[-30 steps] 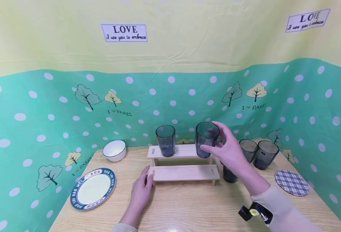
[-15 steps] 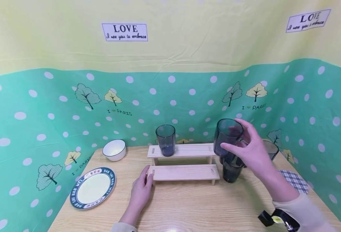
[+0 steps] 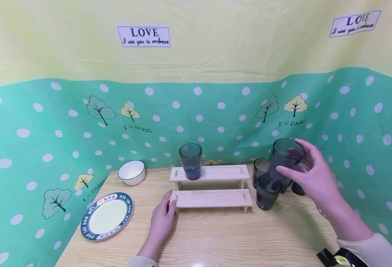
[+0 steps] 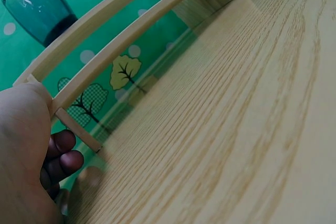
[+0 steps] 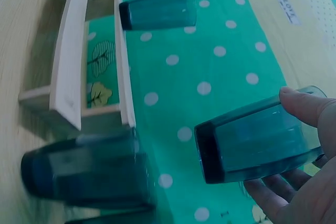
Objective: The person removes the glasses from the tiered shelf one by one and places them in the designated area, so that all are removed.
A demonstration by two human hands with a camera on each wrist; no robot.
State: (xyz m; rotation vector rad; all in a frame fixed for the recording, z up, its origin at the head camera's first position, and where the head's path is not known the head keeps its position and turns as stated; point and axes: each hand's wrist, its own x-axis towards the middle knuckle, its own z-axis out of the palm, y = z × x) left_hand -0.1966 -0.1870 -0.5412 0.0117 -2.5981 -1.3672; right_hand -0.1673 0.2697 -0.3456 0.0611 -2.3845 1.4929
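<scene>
My right hand (image 3: 311,174) grips a dark tinted glass tumbler (image 3: 284,155) by its side, thumb on one face and fingers round the other. The tumbler is held up above several similar glasses (image 3: 268,194) at the right of the table. In the right wrist view, that held tumbler (image 5: 257,142) looks empty. My left hand (image 3: 162,217) holds the left end of a two-step wooden rack (image 3: 212,198), with fingers curled by its leg in the left wrist view. Another tumbler (image 3: 192,163) stands upright on the left part of the rack's upper step.
A white bowl (image 3: 131,173) sits at the back left of the wooden table (image 3: 216,237). In front of it lies a plate with a blue lettered rim (image 3: 126,209). My right forearm mostly hides a checked round mat. Patterned cloth walls (image 3: 196,111) close in the back and sides.
The right hand has lifted the tumbler off the right part of the upper step and carried it rightward over the other glasses. The left hand has stayed at the rack's left end.
</scene>
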